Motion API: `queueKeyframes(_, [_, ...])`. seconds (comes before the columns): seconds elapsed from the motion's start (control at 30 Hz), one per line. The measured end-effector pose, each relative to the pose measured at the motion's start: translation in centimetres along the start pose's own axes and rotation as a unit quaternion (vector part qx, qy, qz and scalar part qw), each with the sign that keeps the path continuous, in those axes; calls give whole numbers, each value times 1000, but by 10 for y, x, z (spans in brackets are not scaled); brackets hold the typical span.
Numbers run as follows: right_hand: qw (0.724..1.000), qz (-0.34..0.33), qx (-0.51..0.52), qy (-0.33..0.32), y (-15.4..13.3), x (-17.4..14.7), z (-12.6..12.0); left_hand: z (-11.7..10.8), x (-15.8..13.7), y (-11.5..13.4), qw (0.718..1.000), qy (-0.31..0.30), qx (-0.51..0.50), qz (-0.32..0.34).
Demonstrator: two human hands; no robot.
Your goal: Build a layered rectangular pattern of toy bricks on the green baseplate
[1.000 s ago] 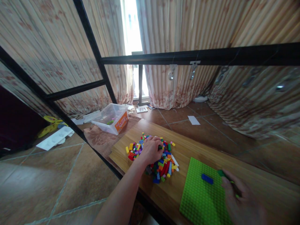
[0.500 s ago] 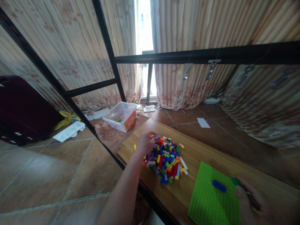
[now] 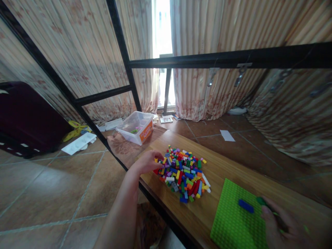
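Note:
A heap of small coloured building bricks (image 3: 181,174) lies on the wooden tabletop. My left hand (image 3: 149,162) is at the heap's left edge, its thumb and fingers apart and touching or just above the bricks there. I see nothing held in it. To the right is a bright green studded baseplate (image 3: 233,214) with a dark blue brick (image 3: 246,206) on it. Over the plate's right part, my right hand (image 3: 278,218) pinches a dark green brick (image 3: 260,200) between thumb and fingers. The palm side of that hand is dim and blurred.
A clear plastic bin (image 3: 136,128) with an orange label and a few pieces inside stands beyond the table's left end. A black metal frame (image 3: 181,63) runs across and down the left. A dark suitcase (image 3: 28,117) and a white tray (image 3: 79,143) are on the tiled floor.
My left hand has moved left and slightly nearer, from over the heap's upper left to its left edge, uncovering bricks. The right hand stays by the baseplate with the green brick.

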State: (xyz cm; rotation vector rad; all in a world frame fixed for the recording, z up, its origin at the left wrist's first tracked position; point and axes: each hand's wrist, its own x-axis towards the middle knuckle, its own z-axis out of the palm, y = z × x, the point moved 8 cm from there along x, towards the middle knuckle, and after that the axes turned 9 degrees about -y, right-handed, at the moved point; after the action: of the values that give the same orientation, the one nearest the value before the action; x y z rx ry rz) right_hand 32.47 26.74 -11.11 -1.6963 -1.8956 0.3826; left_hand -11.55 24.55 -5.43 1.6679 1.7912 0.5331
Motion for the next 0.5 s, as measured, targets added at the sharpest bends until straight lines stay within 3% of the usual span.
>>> queueKeyframes(0.13, [1000, -1, -8, 0, -7, -1, -1, 3, -2, 2, 1000, -10, 11, -1])
queueKeyframes(0.33, [1000, 6, 0, -14, -8, -1, 2, 28, -2, 28, 992, -99, 39, 63])
queueKeyframes(0.5, [1000, 13, -2, -10, -10, 0, 0, 41, -1, 31, 988, -112, 99, 29])
